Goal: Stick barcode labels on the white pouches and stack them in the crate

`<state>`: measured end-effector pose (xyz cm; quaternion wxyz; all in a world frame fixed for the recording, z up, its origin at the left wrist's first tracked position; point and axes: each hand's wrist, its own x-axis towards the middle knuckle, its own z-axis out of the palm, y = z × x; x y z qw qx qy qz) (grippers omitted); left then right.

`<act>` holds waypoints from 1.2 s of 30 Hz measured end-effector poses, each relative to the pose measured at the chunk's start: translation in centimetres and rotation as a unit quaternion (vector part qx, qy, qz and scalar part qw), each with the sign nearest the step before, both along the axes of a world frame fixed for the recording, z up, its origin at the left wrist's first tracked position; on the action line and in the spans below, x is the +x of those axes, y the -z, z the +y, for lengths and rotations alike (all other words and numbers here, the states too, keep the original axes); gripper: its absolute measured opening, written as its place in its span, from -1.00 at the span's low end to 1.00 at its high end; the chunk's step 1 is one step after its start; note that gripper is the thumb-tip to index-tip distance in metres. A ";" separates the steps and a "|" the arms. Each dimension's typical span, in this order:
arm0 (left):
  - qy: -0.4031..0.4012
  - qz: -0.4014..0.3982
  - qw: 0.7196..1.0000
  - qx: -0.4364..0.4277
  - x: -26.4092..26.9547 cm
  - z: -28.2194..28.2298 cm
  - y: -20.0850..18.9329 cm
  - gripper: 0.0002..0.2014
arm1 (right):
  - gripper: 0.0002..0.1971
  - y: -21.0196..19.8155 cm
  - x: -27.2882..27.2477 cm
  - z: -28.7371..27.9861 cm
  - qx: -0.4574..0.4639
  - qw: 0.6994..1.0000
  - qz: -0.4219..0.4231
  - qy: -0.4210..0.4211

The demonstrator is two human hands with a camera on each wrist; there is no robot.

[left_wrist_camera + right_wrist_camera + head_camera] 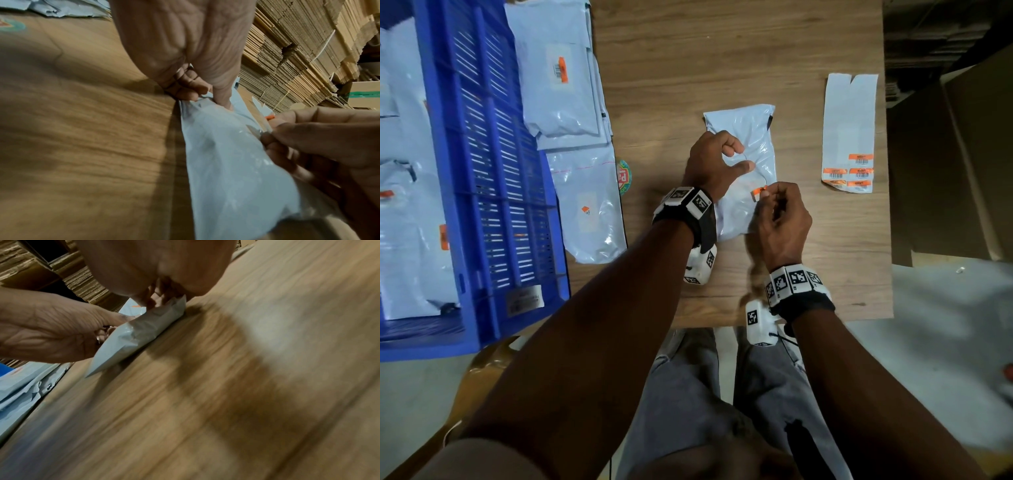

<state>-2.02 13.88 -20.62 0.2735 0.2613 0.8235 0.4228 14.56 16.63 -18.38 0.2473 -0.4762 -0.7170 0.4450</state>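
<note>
A white pouch (pixel 743 126) lies mid-table on the wooden table (pixel 722 68). My left hand (pixel 743 156) grips it near its middle, thumb on top and fingers curled; the left wrist view shows that hand (pixel 207 95) on the pouch (pixel 226 154). My right hand (pixel 763 193) pinches a small orange barcode label (pixel 758 190) just above the pouch's right edge. The label (pixel 269 116) shows as an orange tip between the right hand's (pixel 271 123) fingers. In the right wrist view the pouch (pixel 133 337) is tilted up between both hands. The blue crate (pixel 493 154) stands at the left.
A label sheet (pixel 849 120) with several orange barcode labels lies at the right. A stack of labelled pouches (pixel 558 102) and one more pouch (pixel 592 212) lie beside the crate. Flat cardboard (pixel 962 154) borders the table's right edge.
</note>
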 end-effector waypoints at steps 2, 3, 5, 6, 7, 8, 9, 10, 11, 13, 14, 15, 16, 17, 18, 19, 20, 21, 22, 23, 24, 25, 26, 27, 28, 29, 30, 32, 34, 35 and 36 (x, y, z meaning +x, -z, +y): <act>0.002 -0.001 1.000 -0.002 0.0 0.0 0.0 -0.72 | -0.92 0.0 0.2 0.0 -0.012 1.000 0.017 0.003; 0.002 -0.002 1.000 -0.002 0.0 0.0 0.0 -0.72 | -0.92 -0.1 0.3 0.0 -0.022 0.999 0.030 0.005; 0.003 -0.001 1.000 -0.002 0.0 0.0 0.0 -0.72 | -0.86 -0.4 0.5 0.1 -0.035 0.998 0.047 0.001; 0.004 0.001 1.000 -0.004 0.0 0.1 -0.1 -0.72 | -0.84 -0.6 0.6 0.1 -0.043 0.998 0.052 -0.003; 0.006 0.002 1.000 -0.007 0.0 0.1 -0.2 -0.72 | -0.84 -0.7 0.7 0.2 -0.054 0.997 0.058 -0.003; 0.009 0.004 1.000 -0.010 0.0 0.1 -0.3 -0.73 | -0.83 -0.8 0.8 0.3 -0.068 0.996 0.064 0.002; 0.011 0.007 1.000 -0.012 0.1 0.1 -0.5 -0.73 | -0.83 -0.8 0.9 0.4 -0.081 0.994 0.067 0.011; 0.013 0.009 1.000 -0.014 0.1 0.1 -0.6 -0.75 | -0.83 -0.9 1.1 0.4 -0.095 0.993 0.067 0.022; 0.013 0.012 1.000 -0.014 0.3 0.1 -0.8 -0.77 | -0.83 -1.1 1.3 0.5 -0.110 0.991 0.068 0.031; 0.007 0.018 1.000 -0.019 0.5 0.2 -1.2 -0.83 | -0.82 -1.4 1.6 0.6 -0.133 0.988 0.064 0.043; 0.002 0.020 1.000 -0.021 0.7 0.2 -1.4 -0.86 | -0.79 -1.6 1.8 0.7 -0.136 0.988 0.059 0.046; 0.000 0.021 1.000 -0.024 0.9 0.3 -1.6 -0.89 | -0.76 -1.8 1.9 0.8 -0.137 0.988 0.053 0.048; 0.003 0.021 0.999 -0.026 1.1 0.3 -1.9 -0.92 | -0.73 -2.1 2.0 0.9 -0.140 0.988 0.047 0.050; 0.011 0.020 0.999 -0.030 1.3 0.3 -2.2 -0.93 | -0.71 -2.3 2.1 1.1 -0.146 0.987 0.043 0.053; 0.021 0.023 0.999 -0.034 1.5 0.3 -2.6 -0.94 | -0.72 -2.6 2.1 1.2 -0.153 0.986 0.040 0.058; 0.029 0.029 0.998 -0.037 1.8 0.4 -2.9 -0.95 | -0.73 -2.8 2.1 1.4 -0.160 0.984 0.037 0.064; 0.033 0.036 0.998 -0.039 2.0 0.4 -3.3 -0.96 | -0.75 -3.1 2.0 1.6 -0.166 0.983 0.035 0.071; 0.033 0.042 0.998 -0.036 2.1 0.5 -3.5 -0.98 | -0.76 -3.3 1.9 1.8 -0.170 0.982 0.034 0.079; 0.033 0.048 0.998 -0.032 2.2 0.6 -3.9 -0.98 | -0.76 -3.5 1.8 2.1 -0.174 0.980 0.035 0.088; 0.034 0.053 0.998 -0.030 2.3 0.8 -4.3 -0.98 | -0.75 -3.6 1.8 2.3 -0.176 0.979 0.039 0.094; 0.036 0.056 0.997 -0.029 2.4 1.0 -4.7 -0.97 | -0.74 -3.7 1.7 2.5 -0.175 0.979 0.045 0.095; 0.041 0.058 0.997 -0.027 2.5 1.3 -5.1 -0.96 | -0.75 -3.8 1.7 2.7 -0.170 0.979 0.051 0.097; 0.050 0.057 0.997 -0.024 2.7 1.7 -5.5 -0.96 | -0.78 -3.9 1.8 2.9 -0.161 0.980 0.058 0.102; 0.061 0.056 0.996 -0.023 2.9 2.2 -5.9 -0.95 | -0.81 -4.1 2.0 3.1 -0.152 0.980 0.065 0.111; 0.072 0.055 0.996 -0.023 3.2 2.8 -6.3 -0.95 | -0.82 -4.2 2.3 3.4 -0.142 0.980 0.071 0.123; 0.079 0.053 0.995 -0.022 3.5 3.5 -6.5 -0.93 | -0.82 -4.2 2.7 3.8 -0.131 0.979 0.071 0.137; 0.081 0.049 0.995 -0.019 3.8 4.4 -6.7 -0.92 | -0.83 -4.2 3.2 4.2 -0.121 0.979 0.066 0.153; 0.075 0.035 0.997 -0.010 4.5 6.3 -7.1 -0.90 | -0.81 -4.1 4.5 5.4 -0.111 0.976 0.060 0.176; 0.077 0.025 0.997 -0.004 5.4 8.4 -7.4 -0.90 | -0.76 -3.9 5.9 7.0 -0.114 0.973 0.064 0.188; 0.083 0.024 0.996 -0.005 5.9 9.4 -7.5 -0.91 | -0.74 -3.8 6.6 7.9 -0.115 0.973 0.063 0.190; 0.088 0.025 0.996 -0.006 6.4 10.5 -7.5 -0.92 | -0.71 -3.8 7.3 8.8 -0.113 0.974 0.060 0.188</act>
